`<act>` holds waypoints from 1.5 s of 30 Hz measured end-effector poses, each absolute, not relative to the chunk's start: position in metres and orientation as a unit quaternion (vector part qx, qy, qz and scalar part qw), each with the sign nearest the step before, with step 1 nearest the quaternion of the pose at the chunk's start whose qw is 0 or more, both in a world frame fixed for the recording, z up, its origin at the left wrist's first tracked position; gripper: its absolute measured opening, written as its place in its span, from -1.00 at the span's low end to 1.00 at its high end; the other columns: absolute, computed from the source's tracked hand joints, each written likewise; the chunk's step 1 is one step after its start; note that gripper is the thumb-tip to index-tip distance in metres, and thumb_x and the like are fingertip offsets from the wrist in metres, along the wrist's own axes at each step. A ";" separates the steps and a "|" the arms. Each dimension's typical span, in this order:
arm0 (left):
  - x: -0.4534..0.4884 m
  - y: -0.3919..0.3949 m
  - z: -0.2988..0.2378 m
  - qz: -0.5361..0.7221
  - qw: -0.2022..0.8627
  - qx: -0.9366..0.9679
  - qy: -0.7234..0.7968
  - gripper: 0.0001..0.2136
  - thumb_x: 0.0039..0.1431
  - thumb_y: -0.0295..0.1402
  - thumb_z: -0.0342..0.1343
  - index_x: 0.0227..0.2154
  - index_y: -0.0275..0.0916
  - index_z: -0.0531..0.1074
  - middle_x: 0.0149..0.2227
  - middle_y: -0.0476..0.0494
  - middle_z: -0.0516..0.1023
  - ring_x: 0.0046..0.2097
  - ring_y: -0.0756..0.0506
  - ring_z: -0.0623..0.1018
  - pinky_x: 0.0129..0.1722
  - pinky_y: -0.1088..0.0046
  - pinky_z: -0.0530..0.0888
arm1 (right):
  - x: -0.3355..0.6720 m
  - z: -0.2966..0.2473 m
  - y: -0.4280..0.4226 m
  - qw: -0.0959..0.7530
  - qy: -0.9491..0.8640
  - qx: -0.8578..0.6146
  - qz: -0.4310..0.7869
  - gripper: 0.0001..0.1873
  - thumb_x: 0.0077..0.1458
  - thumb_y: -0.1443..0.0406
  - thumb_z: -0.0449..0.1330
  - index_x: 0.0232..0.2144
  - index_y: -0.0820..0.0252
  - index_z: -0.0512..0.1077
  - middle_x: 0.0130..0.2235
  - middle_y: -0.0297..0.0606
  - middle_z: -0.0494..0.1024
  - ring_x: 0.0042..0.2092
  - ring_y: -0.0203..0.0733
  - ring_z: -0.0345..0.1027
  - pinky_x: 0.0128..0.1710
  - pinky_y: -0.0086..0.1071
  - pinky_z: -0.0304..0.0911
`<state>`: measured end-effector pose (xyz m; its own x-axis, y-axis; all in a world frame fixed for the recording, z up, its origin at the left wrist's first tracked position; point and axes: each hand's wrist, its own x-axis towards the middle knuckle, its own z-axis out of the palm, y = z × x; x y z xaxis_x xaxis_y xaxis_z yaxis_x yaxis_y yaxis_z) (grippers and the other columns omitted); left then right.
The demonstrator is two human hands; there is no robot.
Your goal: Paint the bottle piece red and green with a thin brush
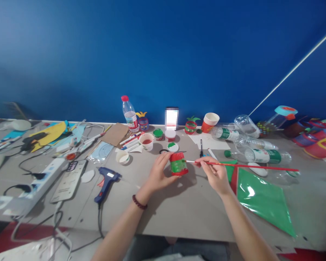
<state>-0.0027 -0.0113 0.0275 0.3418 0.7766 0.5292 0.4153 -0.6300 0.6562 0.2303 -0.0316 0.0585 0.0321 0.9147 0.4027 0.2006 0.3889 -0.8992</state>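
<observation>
Surface [184,215] beneath you: between its front and back edges, fingers of your right hand [216,176] pinch the paintbrush [250,166], those of your left hand [158,173] hold the cup [178,165]; its green middle looks patchy, unfinished, red ends mostly covered.

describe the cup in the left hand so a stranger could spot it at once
Along the blue wall runs a grey table. Near its middle, the left hand holds a small cup banded red, green and red. It lacks the green leaves that top the similar cup by the wall.
</observation>
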 end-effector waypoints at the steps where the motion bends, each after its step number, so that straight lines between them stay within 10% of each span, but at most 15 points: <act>1: -0.003 -0.011 0.028 0.434 0.212 0.789 0.379 -0.29 0.08 -0.17 0.32 0.26 -0.14 0.18 0.20 -0.32 0.37 0.23 -0.31 0.36 0.21 0.00 0.35 | 0.231 0.060 -0.032 0.567 -0.612 -0.447 0.321 -0.74 0.22 0.11 0.19 -0.35 0.15 0.54 -0.36 -0.20 0.61 -0.32 -0.13 0.53 -0.29 -0.29 0.48; 45: -0.009 -0.008 0.022 0.441 0.183 0.788 0.389 -0.28 0.10 -0.11 0.29 0.27 -0.14 0.16 0.22 -0.32 0.34 0.26 -0.31 0.33 0.24 0.00 0.31 | 0.232 0.051 -0.033 0.548 -0.653 -0.435 0.290 -0.79 0.27 0.23 0.14 -0.33 0.15 0.54 -0.34 -0.23 0.60 -0.30 -0.18 0.54 -0.28 -0.37 0.45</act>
<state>-0.0087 -0.0080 0.0218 0.3083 0.7747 0.5521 0.4520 -0.6299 0.6315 0.2318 -0.0325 0.0515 -0.0211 0.8861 0.4631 0.2501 0.4531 -0.8556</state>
